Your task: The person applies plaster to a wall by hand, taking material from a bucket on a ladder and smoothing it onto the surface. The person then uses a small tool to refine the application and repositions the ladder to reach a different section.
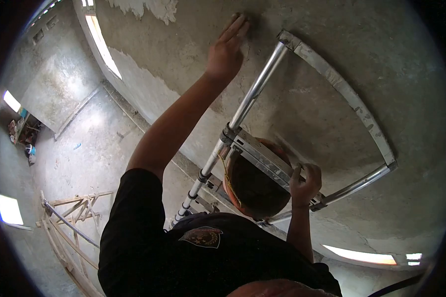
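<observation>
My left hand (pixel 226 52) reaches up to the grey plastered wall (pixel 312 114), its fingers stretched out against the surface beside a dark patch. I see nothing held in it. In front of me a metal telescopic ladder (pixel 264 73) leans on the wall, its top rung (pixel 337 81) touching the plaster. My right hand (pixel 305 186) is closed at the right end of the second rung (pixel 262 161), thumb and fingers curled over it. Behind that rung is an orange bucket (pixel 228 184) with dark contents and a yellowish cord at its side.
Far below on the left lies a pale concrete floor (pixel 91 143). A wooden trestle frame (pixel 67 222) stands at lower left. Bright window openings (pixel 102 44) break the walls. Rough plaster edges (pixel 156 7) show at the top. A dark cable (pixel 401 286) crosses the lower right.
</observation>
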A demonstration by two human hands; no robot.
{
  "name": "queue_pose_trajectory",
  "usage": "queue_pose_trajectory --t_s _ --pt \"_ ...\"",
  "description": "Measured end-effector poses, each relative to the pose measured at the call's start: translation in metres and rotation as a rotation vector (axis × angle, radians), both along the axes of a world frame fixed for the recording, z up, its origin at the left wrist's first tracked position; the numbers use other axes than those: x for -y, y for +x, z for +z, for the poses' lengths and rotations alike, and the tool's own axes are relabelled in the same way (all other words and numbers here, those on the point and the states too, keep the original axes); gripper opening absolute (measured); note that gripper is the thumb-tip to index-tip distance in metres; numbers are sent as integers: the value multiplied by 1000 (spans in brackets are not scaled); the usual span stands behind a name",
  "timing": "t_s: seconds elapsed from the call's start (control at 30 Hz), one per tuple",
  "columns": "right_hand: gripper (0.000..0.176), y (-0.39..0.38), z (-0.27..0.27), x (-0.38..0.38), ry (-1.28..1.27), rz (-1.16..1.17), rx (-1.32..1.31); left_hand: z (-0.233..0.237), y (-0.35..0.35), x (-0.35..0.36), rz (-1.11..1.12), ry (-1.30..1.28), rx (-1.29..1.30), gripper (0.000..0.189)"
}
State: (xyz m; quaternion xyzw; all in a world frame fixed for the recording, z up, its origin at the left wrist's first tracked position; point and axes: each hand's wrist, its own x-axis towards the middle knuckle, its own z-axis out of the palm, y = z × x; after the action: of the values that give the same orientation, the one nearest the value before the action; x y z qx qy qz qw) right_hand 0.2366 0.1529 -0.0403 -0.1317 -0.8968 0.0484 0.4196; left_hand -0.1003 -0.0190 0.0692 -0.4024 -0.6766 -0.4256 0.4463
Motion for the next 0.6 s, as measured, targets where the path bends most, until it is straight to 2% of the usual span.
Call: queue_pose_trajectory --t_s 0.2,0.27,0.33,0.37,0.43,0.53,0.6 --pt "9 -1 1 1 7 5 -26 -18 -10 -7 76 -132 -77 58" --pt "13 0 0 0 9 -1 -5 -35 -9 5 72 -204 -61 58" --pt "12 1 -2 0 23 3 -14 -42 -6 13 -4 -219 59 59" --pt "12 0 -1 -1 47 6 -29 -39 -6 14 -4 -217 58 59" --pt "12 0 2 1 38 6 -19 -21 -9 15 -43 36 -17 60" --pt "11 -2 1 1 15 8 -3 25 12 8 -15 107 -6 61" --pt "11 1 -2 0 5 10 9 16 0 -10 11 50 -42 62"
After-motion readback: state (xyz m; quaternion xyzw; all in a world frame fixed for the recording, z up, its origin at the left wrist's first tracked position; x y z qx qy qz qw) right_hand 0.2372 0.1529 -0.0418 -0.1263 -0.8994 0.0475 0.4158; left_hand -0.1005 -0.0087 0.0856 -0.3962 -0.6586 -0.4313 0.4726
